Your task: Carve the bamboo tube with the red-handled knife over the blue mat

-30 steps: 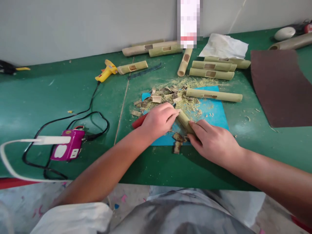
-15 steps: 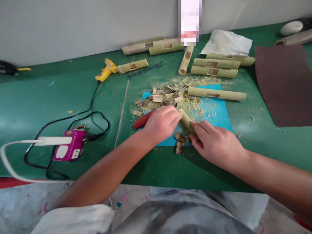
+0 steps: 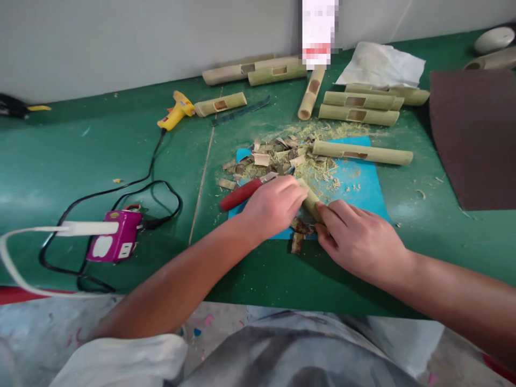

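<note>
My right hand (image 3: 360,231) is closed around a short pale green bamboo tube (image 3: 309,198), which slants over the blue sheet (image 3: 365,188). At the tube's far end is my left hand (image 3: 276,207), its fingers bent and pressed together against the rim. A small dark edge shows just above those fingers; what they pinch is mostly hidden. Left of this hand lies a red-handled tool (image 3: 242,194) with a metal end, partly covered by the hand. Dark bamboo scraps (image 3: 298,242) sit below the tube, and a heap of chips and shavings (image 3: 278,156) lies beyond it.
Behind the heap lie several notched bamboo tubes (image 3: 358,115) and one long tube (image 3: 363,152). A yellow glue gun (image 3: 176,112) and a purple power adapter (image 3: 115,236) with cables are at left. A brown sheet (image 3: 473,140) and white paper (image 3: 381,64) lie at right.
My left hand has shifted slightly right and down along the tube's end, uncovering more of the red-handled tool. My right hand keeps its hold. The whole view has moved a little.
</note>
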Tool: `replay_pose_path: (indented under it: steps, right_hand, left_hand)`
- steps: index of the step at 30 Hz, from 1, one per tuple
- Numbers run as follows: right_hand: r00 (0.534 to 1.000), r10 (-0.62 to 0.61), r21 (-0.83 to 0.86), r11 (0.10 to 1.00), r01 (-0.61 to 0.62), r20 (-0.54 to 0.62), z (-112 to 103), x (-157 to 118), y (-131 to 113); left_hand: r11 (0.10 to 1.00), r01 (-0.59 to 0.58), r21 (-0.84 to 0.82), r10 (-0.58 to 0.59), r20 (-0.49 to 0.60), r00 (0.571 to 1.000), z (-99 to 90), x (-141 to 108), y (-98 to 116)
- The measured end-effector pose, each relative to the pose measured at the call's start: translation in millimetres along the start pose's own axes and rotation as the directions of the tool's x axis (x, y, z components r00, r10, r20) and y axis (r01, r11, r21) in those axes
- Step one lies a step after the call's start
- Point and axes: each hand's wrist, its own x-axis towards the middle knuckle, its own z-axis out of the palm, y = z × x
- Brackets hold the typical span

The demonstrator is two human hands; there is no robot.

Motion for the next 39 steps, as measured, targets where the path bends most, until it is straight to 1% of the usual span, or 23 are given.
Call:
replay_pose_path:
  steps: [4,7,11,14,15,18,21,24,28,32,36,39]
  right_hand:
    - [0.999,-0.024,-0.015,1.000,0.024,0.043,1.1,-1.7,-1.7]
    - [0.999,-0.020,-0.006,1.000,0.020,0.040,1.5,-1.8,-3.9]
    - [0.999,-0.020,-0.008,1.000,0.020,0.029,1.3,-0.5,-6.0]
    - [0.999,-0.011,0.000,1.000,0.011,0.031,0.9,-0.2,-5.9]
    - [1.000,-0.008,0.000,1.000,0.008,0.027,0.8,-0.2,-5.7]
    - [1.000,-0.007,0.006,1.000,0.007,0.020,0.6,-0.1,-5.1]
    - [0.999,0.010,0.037,0.999,-0.011,0.031,1.0,0.7,-5.3]
    - [1.000,0.015,0.037,0.999,-0.016,0.025,2.1,1.7,-5.6]
    - [1.000,0.007,0.042,0.999,-0.008,0.015,3.7,1.8,-5.9]
    - [1.000,0.005,0.037,0.999,-0.006,0.011,3.4,1.1,-6.2]
    - [1.000,-0.009,0.045,0.999,0.009,-0.001,2.1,0.9,-6.1]
    - [1.000,-0.007,0.035,0.999,0.007,-0.009,1.8,1.2,-6.0]
  left_hand:
    - [0.999,0.030,-0.016,-0.030,-0.019,0.999,-0.5,-0.4,0.0]
    - [1.000,-0.005,-0.011,0.005,0.020,1.000,-1.1,-0.8,0.2]
    - [1.000,0.021,0.022,-0.020,-0.023,1.000,-1.2,-0.7,0.4]
    - [1.000,-0.023,-0.004,0.023,0.022,0.999,-1.3,-0.1,1.6]
    - [1.000,-0.018,-0.012,0.018,0.019,1.000,-1.4,0.2,2.0]
    - [0.998,0.055,-0.027,-0.056,-0.021,0.998,-1.9,1.3,2.3]
    - [0.995,0.062,-0.078,-0.061,0.013,0.998,-2.4,2.4,2.7]
    - [0.993,0.093,-0.073,-0.093,-0.008,0.996,-2.8,3.2,3.4]
    - [0.997,0.038,-0.060,-0.037,0.020,0.999,-2.9,3.4,3.4]
    - [0.997,0.078,-0.013,-0.078,-0.011,0.997,-3.4,3.4,1.3]
    - [1.000,0.022,0.003,-0.022,0.019,1.000,-3.8,3.4,1.8]
    - [0.999,0.048,0.004,-0.048,-0.006,0.999,-4.1,3.3,3.7]
